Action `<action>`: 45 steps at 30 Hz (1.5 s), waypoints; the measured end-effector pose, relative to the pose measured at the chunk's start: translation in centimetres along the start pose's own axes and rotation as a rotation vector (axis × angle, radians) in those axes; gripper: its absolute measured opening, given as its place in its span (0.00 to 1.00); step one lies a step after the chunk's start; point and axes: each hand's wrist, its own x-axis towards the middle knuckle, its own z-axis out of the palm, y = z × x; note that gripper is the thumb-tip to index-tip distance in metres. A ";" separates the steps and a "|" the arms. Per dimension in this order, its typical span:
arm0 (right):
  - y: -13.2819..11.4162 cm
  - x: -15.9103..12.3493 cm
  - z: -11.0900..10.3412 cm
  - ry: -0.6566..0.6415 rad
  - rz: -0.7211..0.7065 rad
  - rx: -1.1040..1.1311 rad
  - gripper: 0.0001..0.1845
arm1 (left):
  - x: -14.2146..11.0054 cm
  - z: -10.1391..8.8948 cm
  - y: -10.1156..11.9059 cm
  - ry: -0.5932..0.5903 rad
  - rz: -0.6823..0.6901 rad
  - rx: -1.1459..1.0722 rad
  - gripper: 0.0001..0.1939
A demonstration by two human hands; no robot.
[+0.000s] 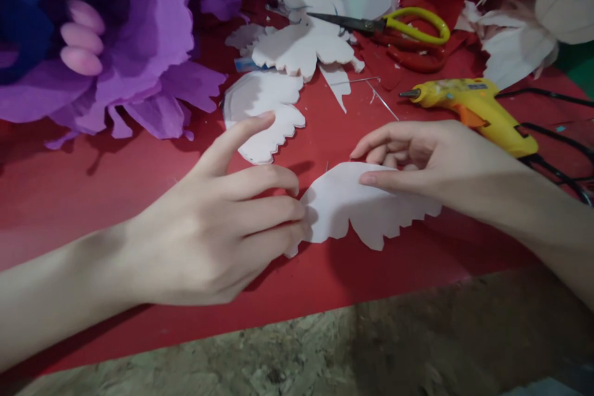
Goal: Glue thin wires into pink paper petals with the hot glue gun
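White paper cutout [331,201], scallop-edged, sits between your hands, low over the red tabletop [185,328]; its left end is at your left fingertips, its right part under your right thumb. Left hand [199,232]: back up, three fingers bent together at the cutout's left end, one finger sticking out apart on the far side toward the stacked white cutouts [260,96]. Left thumb hidden underneath, so you can't tell whether that hand pinches the paper or only touches it. Right hand [429,148]: half curled, thumb laid flat on the cutout's upper face near the far edge, forefinger apart from the thumb with a gap showing, tip just past that edge. Other right fingers curl behind; can't tell if they clamp the sheet. Yellow glue gun [482,105] lies just beyond your right hand, nozzle pointing left. Scissors [417,28] with one yellow and one red handle lie farther back, blades by more white cutouts [301,46]. Big purple paper flower [153,43] at far left, three pink oval pieces [81,37] against it.
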 end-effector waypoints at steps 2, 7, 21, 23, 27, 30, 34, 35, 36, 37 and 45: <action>0.0 0.0 0.0 -0.008 0.001 0.004 0.12 | 0.8 -0.8 0.5 -0.020 0.152 0.127 0.17; -0.1 -0.1 0.1 -0.024 0.009 0.037 0.14 | 2.3 -2.0 1.5 0.041 0.246 0.199 0.18; -0.3 0.1 0.1 -0.038 0.029 0.056 0.15 | 1.8 -2.2 1.3 -0.020 0.182 0.125 0.18; -0.4 0.2 0.1 -0.048 0.038 0.055 0.15 | 1.8 -2.1 1.6 -0.059 0.148 0.118 0.20; -0.4 0.1 0.2 -0.032 0.048 0.060 0.15 | 1.9 -2.1 1.6 -0.116 0.114 0.100 0.20; -0.2 0.1 0.3 -0.010 0.028 0.067 0.14 | 1.9 -2.0 1.4 -0.125 0.165 0.118 0.19; -0.1 0.0 0.3 -0.009 -0.008 0.062 0.13 | 1.8 -2.0 1.3 -0.145 0.171 0.141 0.19; -0.2 0.0 0.3 -0.014 -0.015 0.061 0.13 | 1.8 -2.0 1.3 -0.147 0.172 0.149 0.19; -0.2 0.1 0.3 -0.016 -0.021 0.064 0.13 | 1.8 -2.1 1.3 -0.148 0.174 0.158 0.19; -0.2 0.1 0.3 -0.018 -0.026 0.067 0.13 | 1.8 -2.1 1.3 -0.145 0.179 0.169 0.19; 0.0 0.1 0.3 -0.009 -0.049 0.032 0.13 | 2.4 -2.6 1.9 -0.247 0.227 0.125 0.19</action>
